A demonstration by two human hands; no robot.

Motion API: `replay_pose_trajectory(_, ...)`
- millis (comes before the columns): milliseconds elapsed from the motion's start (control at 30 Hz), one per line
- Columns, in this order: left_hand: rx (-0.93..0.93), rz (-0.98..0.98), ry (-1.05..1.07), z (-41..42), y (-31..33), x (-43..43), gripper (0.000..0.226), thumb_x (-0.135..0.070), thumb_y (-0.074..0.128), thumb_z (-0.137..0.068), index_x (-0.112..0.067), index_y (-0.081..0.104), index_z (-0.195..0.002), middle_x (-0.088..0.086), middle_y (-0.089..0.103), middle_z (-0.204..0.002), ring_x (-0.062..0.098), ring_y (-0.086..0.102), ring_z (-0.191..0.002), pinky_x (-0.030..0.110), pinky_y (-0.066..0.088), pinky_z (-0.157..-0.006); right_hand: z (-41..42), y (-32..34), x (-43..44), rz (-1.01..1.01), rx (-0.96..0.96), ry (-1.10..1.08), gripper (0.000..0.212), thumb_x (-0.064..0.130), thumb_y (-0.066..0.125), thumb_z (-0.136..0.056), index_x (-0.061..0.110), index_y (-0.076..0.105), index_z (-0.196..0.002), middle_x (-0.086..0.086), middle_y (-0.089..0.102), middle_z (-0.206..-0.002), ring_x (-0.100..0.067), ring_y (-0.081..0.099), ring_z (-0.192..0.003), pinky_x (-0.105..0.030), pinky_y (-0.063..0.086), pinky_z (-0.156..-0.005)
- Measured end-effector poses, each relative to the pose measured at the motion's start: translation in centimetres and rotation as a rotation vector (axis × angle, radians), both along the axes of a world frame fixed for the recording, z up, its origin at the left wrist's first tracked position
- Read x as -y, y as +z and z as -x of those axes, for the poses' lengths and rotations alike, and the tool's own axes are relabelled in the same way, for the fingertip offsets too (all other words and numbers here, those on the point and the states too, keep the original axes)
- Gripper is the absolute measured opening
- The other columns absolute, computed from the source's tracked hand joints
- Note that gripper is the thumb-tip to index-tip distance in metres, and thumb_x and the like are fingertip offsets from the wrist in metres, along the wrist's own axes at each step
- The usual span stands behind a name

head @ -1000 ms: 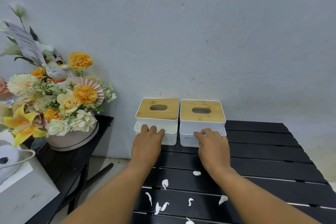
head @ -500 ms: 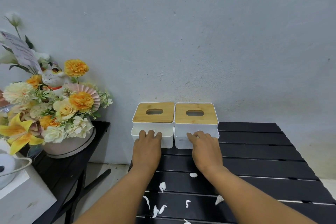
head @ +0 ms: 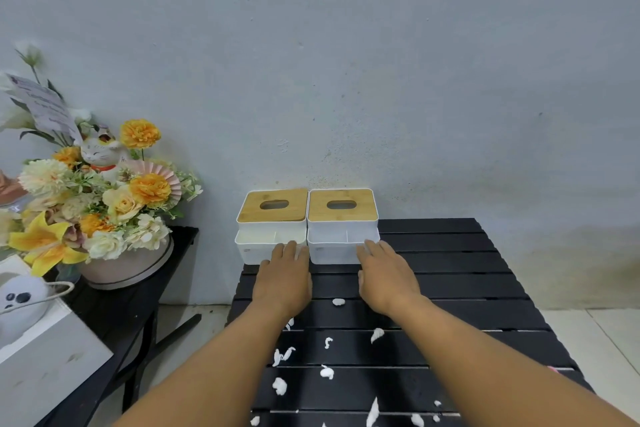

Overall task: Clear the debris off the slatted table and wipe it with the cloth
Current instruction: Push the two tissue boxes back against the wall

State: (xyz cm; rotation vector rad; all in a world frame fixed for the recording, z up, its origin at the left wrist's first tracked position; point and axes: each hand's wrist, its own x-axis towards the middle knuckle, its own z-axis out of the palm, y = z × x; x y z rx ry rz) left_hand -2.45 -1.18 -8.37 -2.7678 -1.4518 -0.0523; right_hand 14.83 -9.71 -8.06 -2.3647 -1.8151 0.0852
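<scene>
**A:** Bamboo lids first: left box [head: 273, 208] and right box [head: 341, 208] are now sitting flush together at the back of the table [head: 450, 274], by the wall [head: 346, 62]. A second ago a slim gap was showing between them.

**B:** Hands?

**A:** Left hand [head: 284, 282] and right hand [head: 388, 282] are lying flat, fingers straight, gripping nothing, tips touching the box fronts.

**B:** Debris?

**A:** White scraps [head: 279, 385] are still lying untouched on the near part of the table. Judging: room is being made and clearing is not yet starting. The cloth is not showing.
</scene>
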Motion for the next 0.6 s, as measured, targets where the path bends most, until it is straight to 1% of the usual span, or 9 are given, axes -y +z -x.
replay_pose_trajectory(100, 0.004, 0.018, -0.040, -0.9, 0.5, 1.9, 0.054, -0.038, 0.043, -0.098, -0.021, 0.030, -0.148, 0.004, 0.034, -0.152, 0.027, 0.029, -0.139, 0.045, 0.037, -0.105, -0.4, 0.4, 2.0, -0.016, -0.023, -0.015, 0.037, 0.020, 0.046, -0.095, 0.018, 0.046, -0.132, 0.001, 0.047, -0.135, -0.024, 0.037, -0.126, -0.035, 0.038, -0.101)
replay_pose_trajectory(200, 0.000, 0.010, -0.079, -1.7, 1.0, 3.5, 0.055, -0.038, 0.043, -0.098, -0.021, 0.028, -0.148, 0.004, 0.033, -0.153, 0.026, 0.029, -0.138, 0.044, 0.036, -0.104, -0.9, 0.7, 4.1, -0.043, -0.025, -0.028, 0.029, 0.024, 0.046, -0.096, 0.018, 0.052, -0.124, 0.002, 0.053, -0.125, -0.022, 0.042, -0.118, -0.034, 0.041, -0.095)
replay_pose_trajectory(267, 0.008, 0.012, -0.103, -2.2, 1.4, 4.7, 0.054, -0.038, 0.044, -0.097, -0.021, 0.030, -0.147, 0.004, 0.031, -0.155, 0.026, 0.028, -0.140, 0.045, 0.035, -0.105, -1.2, 0.9, 5.6, -0.062, -0.014, -0.038, 0.027, 0.027, 0.046, -0.097, 0.017, 0.053, -0.120, 0.002, 0.054, -0.122, -0.021, 0.044, -0.116, -0.034, 0.041, -0.093)
replay_pose_trajectory(333, 0.016, 0.022, -0.120, -2.7, 1.7, 6.0, 0.053, -0.038, 0.044, -0.097, -0.022, 0.032, -0.146, 0.005, 0.034, -0.152, 0.026, 0.029, -0.139, 0.045, 0.034, -0.106, -1.6, 1.1, 7.1, -0.063, -0.005, -0.049, 0.024, 0.029, 0.045, -0.097, 0.016, 0.053, -0.116, 0.002, 0.054, -0.119, -0.021, 0.044, -0.113, -0.033, 0.040, -0.090)
replay_pose_trajectory(433, 0.016, 0.024, -0.161, -3.8, 2.3, 8.0, 0.051, -0.039, 0.044, -0.097, -0.022, 0.034, -0.144, 0.003, 0.043, -0.142, 0.026, 0.036, -0.132, 0.044, 0.036, -0.104, -2.2, 1.4, 9.5, -0.051, -0.003, -0.062, 0.027, 0.031, 0.044, -0.098, 0.016, 0.052, -0.119, 0.002, 0.054, -0.121, -0.021, 0.043, -0.115, -0.033, 0.040, -0.092)
replay_pose_trajectory(500, 0.024, 0.035, -0.185, -4.6, 2.6, 9.3, 0.051, -0.039, 0.044, -0.096, -0.022, 0.035, -0.143, 0.003, 0.046, -0.139, 0.026, 0.038, -0.130, 0.044, 0.036, -0.103, -2.6, 1.6, 11.1, -0.052, -0.014, -0.080, 0.029, 0.031, 0.044, -0.098, 0.016, 0.053, -0.121, 0.002, 0.054, -0.122, -0.022, 0.044, -0.117, -0.034, 0.040, -0.093)
replay_pose_trajectory(600, 0.027, 0.074, -0.216, -5.9, 2.9, 11.3, 0.051, -0.039, 0.045, -0.096, -0.021, 0.040, -0.143, 0.003, 0.048, -0.137, 0.027, 0.040, -0.129, 0.045, 0.037, -0.103, -3.4, 2.0, 13.7, -0.043, -0.022, -0.121, 0.027, 0.033, 0.044, -0.098, 0.016, 0.054, -0.116, 0.002, 0.054, -0.118, -0.022, 0.045, -0.117, -0.034, 0.040, -0.091)
